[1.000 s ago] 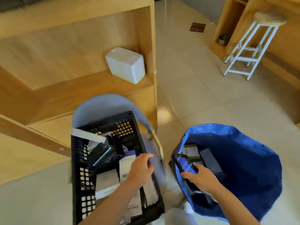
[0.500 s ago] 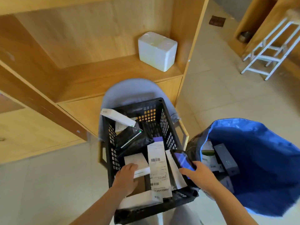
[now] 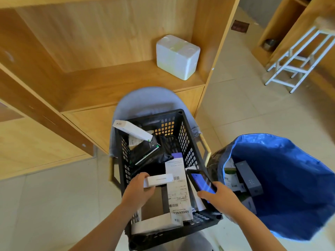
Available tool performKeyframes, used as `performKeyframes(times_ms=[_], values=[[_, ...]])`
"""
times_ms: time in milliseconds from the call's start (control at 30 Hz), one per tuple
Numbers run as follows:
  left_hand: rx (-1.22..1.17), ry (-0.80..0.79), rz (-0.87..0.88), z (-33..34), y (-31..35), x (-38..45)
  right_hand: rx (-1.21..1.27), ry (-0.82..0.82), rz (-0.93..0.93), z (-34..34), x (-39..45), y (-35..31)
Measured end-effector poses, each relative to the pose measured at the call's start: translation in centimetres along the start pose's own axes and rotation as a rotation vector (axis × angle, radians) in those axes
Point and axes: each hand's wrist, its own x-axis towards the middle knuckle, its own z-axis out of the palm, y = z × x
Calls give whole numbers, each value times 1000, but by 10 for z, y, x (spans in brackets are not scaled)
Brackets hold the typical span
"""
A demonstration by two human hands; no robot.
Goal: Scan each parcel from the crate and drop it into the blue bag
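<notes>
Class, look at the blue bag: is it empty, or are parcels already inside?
Not empty. The blue bag gapes open, and several boxes lie inside against its left wall.

Both forearms reach forward from the bottom of the view, bare to the wrist, angled toward each other. The left hand point(image 3: 138, 191) is held palm down with its back to the camera; its fingers point(image 3: 145, 175) curl round the near end of a small white box point(image 3: 159, 179), thumb side toward the right hand (the fingertips themselves are hidden under the box). The right hand point(image 3: 220, 196) sits a little lower and to the right, fingers wrapped round the lower part of a phone point(image 3: 200, 182), whose lit screen tilts up and to the left.
</notes>
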Motion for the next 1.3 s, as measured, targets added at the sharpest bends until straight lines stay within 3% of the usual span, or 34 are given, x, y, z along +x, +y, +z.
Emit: performKeyframes(times_ms=[133,267,667,900,1133,1300], values=[[-247,59,-52,-19,10,6,-6,-7,-22,-2,2,-4],[-622,6,-160,-33,23,6,-43,-6,-54,-2,2,-14],[-535,-315,-427,24,-5,-25,16,-29,-56,1,-2,-11],[-746,-175,-568,11,-5,-15,-33,-48,-46,-3,-3,-5],[-1017,62,-524,-22,11,10,-162,-237,-66,-6,-1,-9],[-1064,141,-454,-41,21,24,-236,-279,-126,-2,-2,-19]])
